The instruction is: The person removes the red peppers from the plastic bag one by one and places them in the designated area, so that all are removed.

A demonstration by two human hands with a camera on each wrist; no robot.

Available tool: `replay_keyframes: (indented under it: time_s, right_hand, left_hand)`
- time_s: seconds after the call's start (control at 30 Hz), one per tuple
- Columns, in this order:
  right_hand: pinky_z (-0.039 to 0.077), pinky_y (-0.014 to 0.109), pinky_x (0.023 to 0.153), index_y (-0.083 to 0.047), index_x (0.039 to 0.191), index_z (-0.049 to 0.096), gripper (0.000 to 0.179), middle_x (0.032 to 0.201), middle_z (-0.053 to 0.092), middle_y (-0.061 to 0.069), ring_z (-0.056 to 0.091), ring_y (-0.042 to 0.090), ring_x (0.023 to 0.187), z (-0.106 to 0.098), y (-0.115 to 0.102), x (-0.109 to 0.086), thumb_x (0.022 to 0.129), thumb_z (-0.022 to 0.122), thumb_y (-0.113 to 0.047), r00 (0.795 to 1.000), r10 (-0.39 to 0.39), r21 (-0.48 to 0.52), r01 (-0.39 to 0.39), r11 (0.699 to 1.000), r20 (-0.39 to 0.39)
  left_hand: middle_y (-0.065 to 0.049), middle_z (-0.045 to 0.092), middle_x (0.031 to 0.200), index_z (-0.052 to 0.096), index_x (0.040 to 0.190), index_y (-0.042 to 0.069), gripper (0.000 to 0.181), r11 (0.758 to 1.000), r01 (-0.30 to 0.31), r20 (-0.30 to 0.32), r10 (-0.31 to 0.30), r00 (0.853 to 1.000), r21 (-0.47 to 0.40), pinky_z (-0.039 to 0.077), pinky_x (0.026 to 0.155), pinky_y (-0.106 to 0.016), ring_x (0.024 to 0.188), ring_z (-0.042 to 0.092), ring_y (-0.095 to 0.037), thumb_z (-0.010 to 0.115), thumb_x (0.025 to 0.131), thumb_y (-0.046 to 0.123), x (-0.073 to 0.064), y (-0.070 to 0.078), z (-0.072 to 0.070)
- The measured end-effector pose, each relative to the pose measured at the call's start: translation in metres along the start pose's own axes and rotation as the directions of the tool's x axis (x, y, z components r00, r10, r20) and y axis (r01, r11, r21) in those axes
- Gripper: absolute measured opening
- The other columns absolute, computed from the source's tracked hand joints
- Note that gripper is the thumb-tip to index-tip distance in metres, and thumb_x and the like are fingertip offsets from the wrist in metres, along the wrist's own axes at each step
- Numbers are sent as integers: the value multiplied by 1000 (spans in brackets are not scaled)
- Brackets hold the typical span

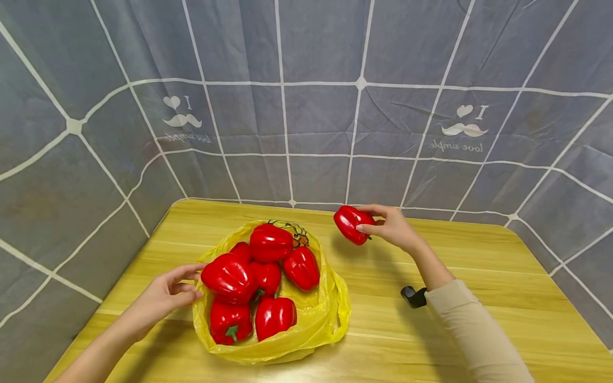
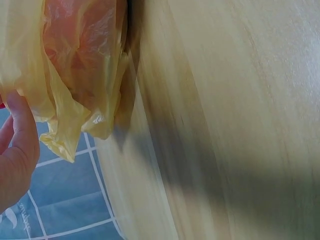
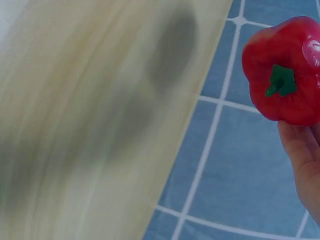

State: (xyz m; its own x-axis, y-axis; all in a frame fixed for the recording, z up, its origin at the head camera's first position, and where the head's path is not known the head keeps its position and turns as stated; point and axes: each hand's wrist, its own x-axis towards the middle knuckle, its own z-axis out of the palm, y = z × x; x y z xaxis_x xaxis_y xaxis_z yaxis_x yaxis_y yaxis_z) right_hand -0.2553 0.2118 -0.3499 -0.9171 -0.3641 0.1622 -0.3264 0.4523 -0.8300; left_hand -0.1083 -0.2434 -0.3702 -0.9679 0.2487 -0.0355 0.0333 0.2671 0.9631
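My right hand (image 1: 390, 229) holds a glossy red bell pepper (image 1: 347, 223) above the back of the table, thumb on one side and fingers on the other. The pepper's green stem (image 3: 282, 82) shows in the right wrist view. A yellow plastic bag (image 1: 330, 314) stands with its mouth wide, and several red bell peppers (image 1: 273, 242) are heaped inside. At the bag's left rim, my left hand (image 1: 165, 295) grips the plastic with bent fingers, close to a large pepper (image 1: 229, 277). The left wrist view shows a fingertip against the bag (image 2: 25, 60).
The wooden table (image 1: 383, 340) ends at a grey-blue curtain (image 1: 321, 117) with white lines, which hangs along the back and sides. A small black device (image 1: 413, 296) sits at my right wrist, by the sleeve's cuff. Table surface extends to the right of the bag.
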Motion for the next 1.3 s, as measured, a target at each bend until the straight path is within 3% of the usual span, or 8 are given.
replay_keyframes:
  time_s: [0.47, 0.67, 0.83, 1.3]
  right_hand:
    - [51, 32, 76, 1, 120, 60, 47, 114, 61, 19, 55, 35, 103, 13, 35, 6, 79, 75, -15, 994, 72, -51, -77, 996, -83]
    - [48, 40, 85, 1, 124, 57, 49, 118, 59, 20, 53, 36, 108, 21, 47, 7, 81, 73, -18, 987, 116, -21, -119, 993, -107]
    - [44, 45, 92, 0, 126, 55, 51, 121, 58, 21, 52, 36, 112, 23, 52, 9, 83, 72, -20, 978, 144, 20, -142, 990, -149]
    - [46, 40, 90, 2, 126, 54, 45, 120, 58, 23, 56, 34, 107, 27, 57, 19, 87, 67, -15, 958, 189, 63, -179, 982, -217]
  left_hand:
    - [-8, 51, 109, 36, 134, -12, 55, 1000, 10, -15, -10, 1000, 5, 52, 70, -24, 83, 60, -10, 61, 86, 0, 0, -1, 2]
    - [-7, 51, 109, 35, 134, -14, 54, 1000, -5, -4, 5, 1000, -7, 53, 71, -24, 84, 60, -10, 60, 87, -2, 0, -2, 1]
    - [-7, 52, 109, 36, 133, -14, 53, 1000, -21, -1, 21, 1000, -6, 53, 71, -24, 84, 61, -9, 59, 87, -2, -1, -3, 1]
    - [-6, 52, 108, 36, 133, -15, 53, 999, -32, 4, 33, 999, -1, 53, 70, -25, 84, 60, -10, 59, 87, -1, 0, -1, 1]
